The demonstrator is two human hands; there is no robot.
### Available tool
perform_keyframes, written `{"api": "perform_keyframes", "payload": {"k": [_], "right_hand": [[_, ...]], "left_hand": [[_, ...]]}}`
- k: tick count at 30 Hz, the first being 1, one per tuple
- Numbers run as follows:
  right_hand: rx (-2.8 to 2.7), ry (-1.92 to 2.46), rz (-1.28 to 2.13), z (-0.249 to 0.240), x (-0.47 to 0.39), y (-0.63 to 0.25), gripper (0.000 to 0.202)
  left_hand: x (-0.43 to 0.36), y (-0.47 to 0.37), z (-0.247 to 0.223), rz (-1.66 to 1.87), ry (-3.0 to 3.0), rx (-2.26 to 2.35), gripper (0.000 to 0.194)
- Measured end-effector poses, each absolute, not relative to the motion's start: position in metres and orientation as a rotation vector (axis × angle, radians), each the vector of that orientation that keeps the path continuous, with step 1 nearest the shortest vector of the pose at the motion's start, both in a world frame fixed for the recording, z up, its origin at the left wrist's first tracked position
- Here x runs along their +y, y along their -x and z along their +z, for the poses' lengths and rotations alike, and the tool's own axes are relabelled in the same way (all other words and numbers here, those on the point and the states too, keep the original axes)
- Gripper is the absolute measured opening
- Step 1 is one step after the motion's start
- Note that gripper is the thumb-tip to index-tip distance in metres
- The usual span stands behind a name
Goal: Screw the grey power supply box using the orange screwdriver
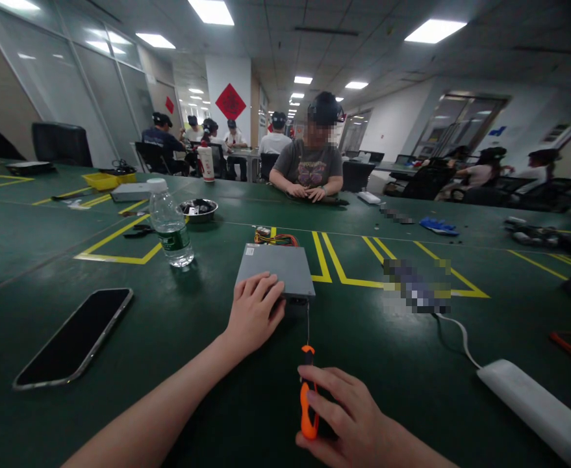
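Note:
A flat grey metal computer power supply (pixel 280 260) lies on the green table, with coloured cables (pixel 278 239) bunched at its far side. My left hand (pixel 256 309) grips its near left corner, fingers bent over the top and thumb down by the front edge. In my right hand (pixel 341 406) is an orange and black screwdriver (pixel 308 409), held by its handle between fingers and thumb. Its thin shaft points away from me and reaches the near right corner of the power supply. Whether the tip sits in a screw is too small to tell.
Left of the power supply stand a water bottle (pixel 172 237) and a metal bowl (pixel 200 211) of small parts. A phone (pixel 78 338) lies nearer. On the right are a white power strip (pixel 533 403) and a blue glove (pixel 438 226). Opposite sits a person (pixel 309 166).

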State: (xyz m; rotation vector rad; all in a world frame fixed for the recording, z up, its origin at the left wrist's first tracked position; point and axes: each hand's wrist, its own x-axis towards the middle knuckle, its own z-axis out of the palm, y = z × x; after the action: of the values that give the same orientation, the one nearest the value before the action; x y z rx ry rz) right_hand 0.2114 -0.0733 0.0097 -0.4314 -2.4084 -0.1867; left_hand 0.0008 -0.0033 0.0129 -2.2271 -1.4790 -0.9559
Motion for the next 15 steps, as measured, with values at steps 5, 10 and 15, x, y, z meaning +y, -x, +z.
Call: {"api": "perform_keyframes", "payload": {"k": [5, 10, 15], "right_hand": [[-2.429, 0.354, -0.136, 0.0025, -0.0736, -0.2152, 0.039], [-2.477, 0.322, -0.071, 0.0042, -0.0739, -0.2098, 0.038], [-2.504, 0.351, -0.047, 0.0046, -0.0728, -0.208, 0.041]], "left_hand": [[-0.0042, -0.0009, 0.0146, -0.971, 2.229, -1.471, 0.025], [-0.0035, -0.001, 0.0132, -0.983, 2.235, -1.484, 0.025], [-0.0036, -0.0008, 0.013, -0.975, 2.234, -1.482, 0.026]]}}
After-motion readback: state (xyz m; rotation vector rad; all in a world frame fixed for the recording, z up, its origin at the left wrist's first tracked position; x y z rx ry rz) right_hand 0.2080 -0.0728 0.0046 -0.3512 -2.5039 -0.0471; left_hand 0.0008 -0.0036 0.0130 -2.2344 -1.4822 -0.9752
